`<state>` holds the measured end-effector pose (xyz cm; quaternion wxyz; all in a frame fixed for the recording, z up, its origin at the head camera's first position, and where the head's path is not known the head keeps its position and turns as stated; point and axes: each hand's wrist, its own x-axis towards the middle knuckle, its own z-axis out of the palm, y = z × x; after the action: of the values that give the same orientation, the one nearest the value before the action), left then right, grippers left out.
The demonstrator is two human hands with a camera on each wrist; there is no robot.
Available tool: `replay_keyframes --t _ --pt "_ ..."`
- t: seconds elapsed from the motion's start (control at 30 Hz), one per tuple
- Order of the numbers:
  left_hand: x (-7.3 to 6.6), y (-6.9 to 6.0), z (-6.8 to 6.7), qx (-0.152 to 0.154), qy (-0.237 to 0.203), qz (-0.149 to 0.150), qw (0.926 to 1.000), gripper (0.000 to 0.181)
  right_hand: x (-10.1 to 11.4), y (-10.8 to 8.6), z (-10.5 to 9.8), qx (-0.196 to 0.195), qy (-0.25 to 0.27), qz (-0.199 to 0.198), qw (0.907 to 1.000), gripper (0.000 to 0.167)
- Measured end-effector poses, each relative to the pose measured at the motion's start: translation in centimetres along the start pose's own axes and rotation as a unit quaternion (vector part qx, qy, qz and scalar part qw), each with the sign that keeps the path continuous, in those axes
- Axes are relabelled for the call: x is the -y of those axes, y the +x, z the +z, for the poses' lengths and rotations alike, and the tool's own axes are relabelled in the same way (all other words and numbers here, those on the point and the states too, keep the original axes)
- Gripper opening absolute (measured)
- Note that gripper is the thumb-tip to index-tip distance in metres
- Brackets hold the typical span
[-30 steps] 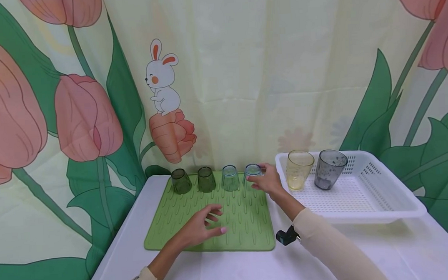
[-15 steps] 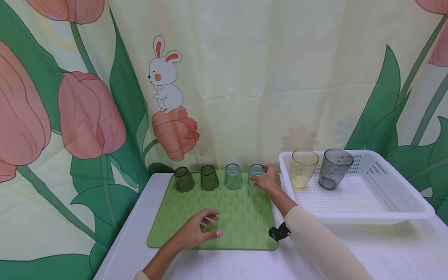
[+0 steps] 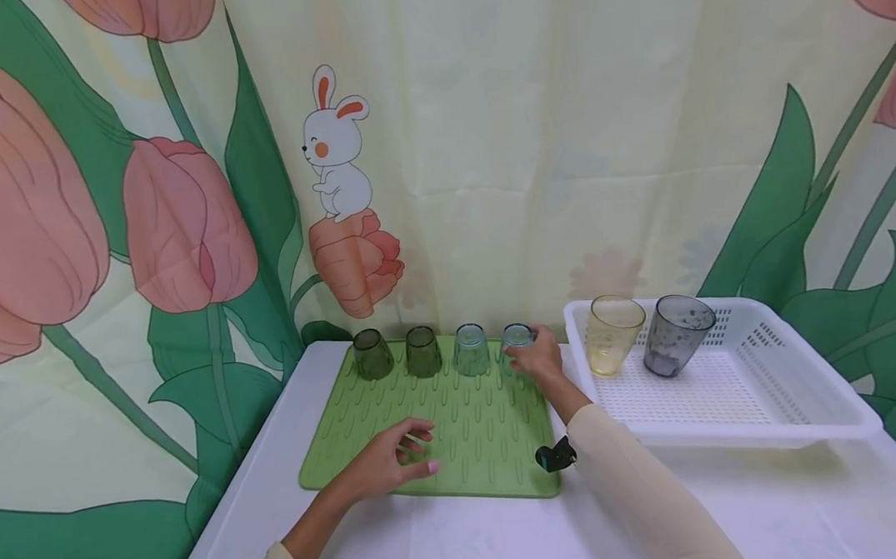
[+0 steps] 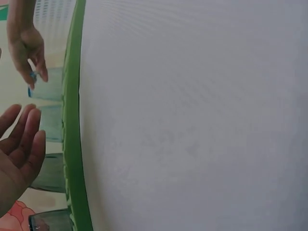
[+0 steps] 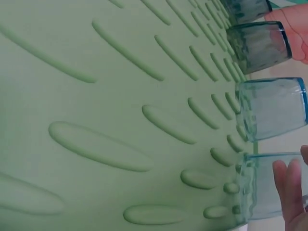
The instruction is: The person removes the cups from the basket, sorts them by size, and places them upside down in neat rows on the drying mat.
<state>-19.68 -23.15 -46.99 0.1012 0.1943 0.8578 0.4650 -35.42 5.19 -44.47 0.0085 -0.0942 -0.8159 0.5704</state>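
Observation:
Along the back of the green mat (image 3: 440,447) four upside-down glasses stand in a row: two dark ones (image 3: 373,355) (image 3: 424,353) at the left, then a pale blue glass (image 3: 471,350) and another light blue glass (image 3: 516,338) at the right end. My right hand (image 3: 539,357) holds that rightmost glass, fingers around its side; in the right wrist view the fingers (image 5: 291,192) lie against the glass (image 5: 264,185). Over the mat's front left part hovers my left hand (image 3: 388,461), relaxed, touching nothing; the left wrist view shows its fingers (image 4: 24,139) loosely bent.
Right of the mat, a white perforated basket (image 3: 822,426) holds a yellowish glass (image 3: 613,336) and a grey patterned glass (image 3: 677,336) at its left side. Mat and basket stand on a white table (image 3: 489,536), with a printed curtain (image 3: 487,144) behind.
The whole head view has shifted slightly, moving the scene rightward. My right hand stays at the rightmost glass, and my left hand has drawn slightly left relative to the mat.

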Motion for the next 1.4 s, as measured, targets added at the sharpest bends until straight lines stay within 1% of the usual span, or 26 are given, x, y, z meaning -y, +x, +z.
replay_keyframes --t 0.1,0.3,0.47,0.63,0.77,0.93,1.07,1.23,1.4 --pt "0.1 -0.2 -0.1 0.003 -0.011 -0.003 0.9999 0.062 0.1 0.1 0.0 0.007 -0.008 -0.003 0.9999 0.075" --pt "0.1 -0.5 -0.3 0.006 -0.015 -0.007 0.9998 0.06 0.8 -0.4 -0.4 0.014 -0.074 -0.013 0.9971 0.075" --pt "0.2 -0.6 -0.5 0.006 -0.01 -0.006 0.9999 0.06 1.3 -1.0 -0.7 0.015 -0.105 -0.025 0.994 0.082" --pt "-0.1 -0.3 -0.5 0.004 -0.005 -0.003 1.0 0.06 1.8 -1.5 -1.1 0.012 -0.126 -0.044 0.991 0.088" --pt "-0.3 0.0 -0.5 0.004 0.004 -0.001 1.0 0.06 2.0 -2.0 -1.5 0.014 -0.129 -0.054 0.9901 0.091" --pt "-0.6 0.5 -0.4 0.005 0.011 0.005 0.9999 0.059 2.1 -3.0 -2.3 0.033 -0.126 -0.071 0.9889 0.094" --pt "-1.1 1.1 -0.1 0.003 0.014 0.01 0.9998 0.058 2.1 -4.2 -3.3 0.066 -0.109 -0.09 0.9877 0.091" --pt "-2.4 1.9 0.3 -0.007 0.022 0.023 0.9995 0.056 2.3 -6.1 -4.8 0.115 -0.088 -0.11 0.9833 0.085" --pt "-3.8 3.1 0.6 -0.02 0.026 0.039 0.9987 0.053 2.4 -8.1 -6.4 0.144 -0.075 -0.125 0.9788 0.077"
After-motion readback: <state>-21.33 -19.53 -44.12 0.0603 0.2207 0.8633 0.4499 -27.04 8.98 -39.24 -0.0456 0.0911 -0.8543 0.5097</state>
